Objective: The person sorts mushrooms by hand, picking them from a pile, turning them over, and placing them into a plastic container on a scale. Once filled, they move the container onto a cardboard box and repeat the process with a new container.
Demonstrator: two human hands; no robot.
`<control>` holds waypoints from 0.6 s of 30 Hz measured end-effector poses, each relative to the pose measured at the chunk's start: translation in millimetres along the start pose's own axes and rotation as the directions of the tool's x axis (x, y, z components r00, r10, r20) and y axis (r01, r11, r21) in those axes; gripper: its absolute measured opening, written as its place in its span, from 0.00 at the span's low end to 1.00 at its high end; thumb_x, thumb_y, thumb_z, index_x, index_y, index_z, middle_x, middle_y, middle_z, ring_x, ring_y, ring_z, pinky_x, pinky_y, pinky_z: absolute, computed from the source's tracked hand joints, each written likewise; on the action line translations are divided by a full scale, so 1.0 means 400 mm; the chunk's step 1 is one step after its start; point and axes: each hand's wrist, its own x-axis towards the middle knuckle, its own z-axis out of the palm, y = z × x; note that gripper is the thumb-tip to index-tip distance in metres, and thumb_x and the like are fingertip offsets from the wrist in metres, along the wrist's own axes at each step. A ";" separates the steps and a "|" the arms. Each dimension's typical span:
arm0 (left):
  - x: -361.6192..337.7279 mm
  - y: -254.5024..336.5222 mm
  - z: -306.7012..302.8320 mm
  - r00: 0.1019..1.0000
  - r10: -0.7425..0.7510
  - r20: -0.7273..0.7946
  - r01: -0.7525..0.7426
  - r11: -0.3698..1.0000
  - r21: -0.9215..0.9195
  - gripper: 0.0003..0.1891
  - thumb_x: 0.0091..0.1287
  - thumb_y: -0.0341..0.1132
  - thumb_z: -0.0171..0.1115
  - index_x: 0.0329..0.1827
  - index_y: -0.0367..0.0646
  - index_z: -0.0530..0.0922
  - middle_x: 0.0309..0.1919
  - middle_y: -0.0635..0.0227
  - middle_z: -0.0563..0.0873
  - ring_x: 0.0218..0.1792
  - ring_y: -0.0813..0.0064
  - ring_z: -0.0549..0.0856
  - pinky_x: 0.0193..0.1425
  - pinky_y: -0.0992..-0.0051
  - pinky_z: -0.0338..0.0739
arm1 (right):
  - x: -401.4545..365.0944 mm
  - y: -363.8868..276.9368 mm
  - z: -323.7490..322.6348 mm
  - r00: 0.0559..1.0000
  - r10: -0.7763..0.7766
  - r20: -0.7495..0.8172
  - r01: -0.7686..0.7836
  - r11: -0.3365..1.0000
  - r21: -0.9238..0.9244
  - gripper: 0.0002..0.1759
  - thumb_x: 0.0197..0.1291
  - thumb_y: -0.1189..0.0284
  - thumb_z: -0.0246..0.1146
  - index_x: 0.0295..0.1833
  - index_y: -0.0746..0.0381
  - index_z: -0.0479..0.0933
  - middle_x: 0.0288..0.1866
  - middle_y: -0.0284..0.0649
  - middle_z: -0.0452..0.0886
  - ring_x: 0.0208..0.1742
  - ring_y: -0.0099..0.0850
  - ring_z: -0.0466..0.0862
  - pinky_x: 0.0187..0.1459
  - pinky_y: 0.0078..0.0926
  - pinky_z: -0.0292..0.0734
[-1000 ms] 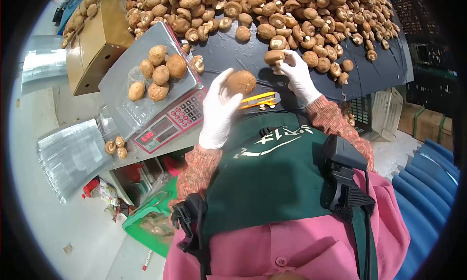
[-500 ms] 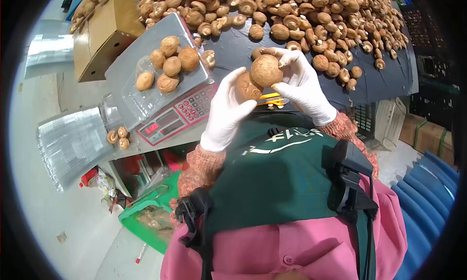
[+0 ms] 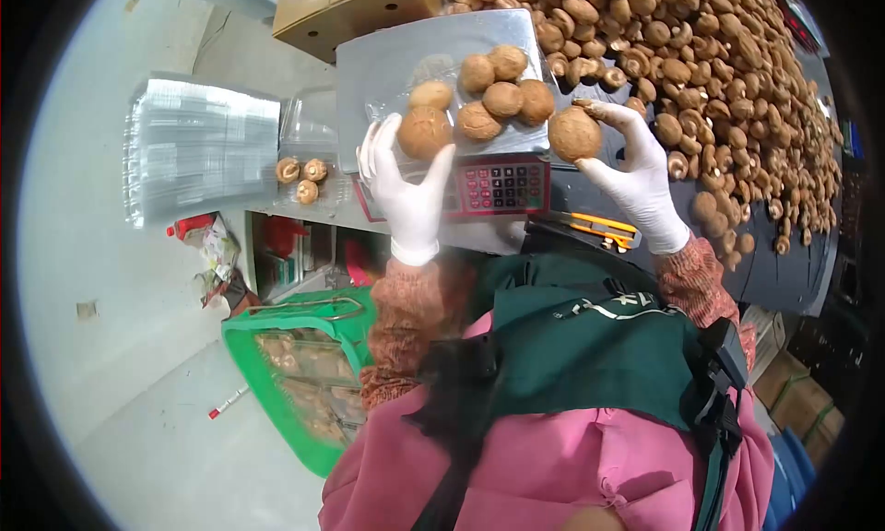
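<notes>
My left hand (image 3: 408, 194), in a white glove, is over the front left of the scale's tray (image 3: 369, 65), with a brown mushroom (image 3: 425, 133) between its thumb and fingers. Several other mushrooms (image 3: 502, 99) lie on clear plastic on that tray. To the right of the scale, my right hand (image 3: 636, 167), gloved too, pinches a large round mushroom (image 3: 574, 135) between thumb and fingers. The scale's red keypad (image 3: 502, 188) shows beneath the tray; my left hand and wrist cover its display.
A big heap of mushrooms (image 3: 728, 79) covers the dark table at the right. Stacked clear trays (image 3: 203, 148) and three small mushrooms (image 3: 307, 192) are at the left. A cardboard box (image 3: 355, 10) stands behind the scale. Yellow scissors (image 3: 604, 227) lie near the front edge; a green crate (image 3: 277, 393) is below.
The view has turned toward the scale. My hands have moved apart, the left one carrying its mushroom onto the scale's tray, while the right one still holds its own.
</notes>
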 end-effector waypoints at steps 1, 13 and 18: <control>0.004 -0.023 0.001 1.000 -0.009 -0.001 0.009 1.000 0.028 0.35 0.51 0.37 0.82 0.64 0.45 0.78 0.65 0.54 0.77 0.70 0.46 0.69 0.75 0.49 0.61 | 0.018 -0.013 0.020 0.999 -0.028 0.018 0.028 1.000 -0.003 0.32 0.52 0.73 0.76 0.64 0.64 0.75 0.63 0.42 0.80 0.66 0.33 0.78 0.70 0.33 0.70; -0.005 -0.066 -0.014 0.998 0.025 0.060 -0.044 0.940 0.338 0.32 0.52 0.47 0.79 0.58 0.44 0.77 0.73 0.51 0.69 0.79 0.42 0.57 0.80 0.36 0.44 | 0.168 -0.050 0.200 0.950 -0.295 0.100 0.309 0.936 -0.170 0.30 0.49 0.70 0.76 0.60 0.59 0.77 0.55 0.41 0.83 0.58 0.44 0.80 0.61 0.38 0.75; 0.028 -0.029 -0.035 0.999 -0.029 0.035 0.005 0.841 0.542 0.32 0.53 0.47 0.74 0.58 0.40 0.77 0.74 0.48 0.67 0.80 0.41 0.54 0.79 0.34 0.40 | 0.193 -0.035 0.274 0.882 -0.434 0.185 0.471 0.827 -0.307 0.30 0.47 0.67 0.76 0.58 0.56 0.78 0.56 0.39 0.83 0.61 0.42 0.79 0.69 0.45 0.68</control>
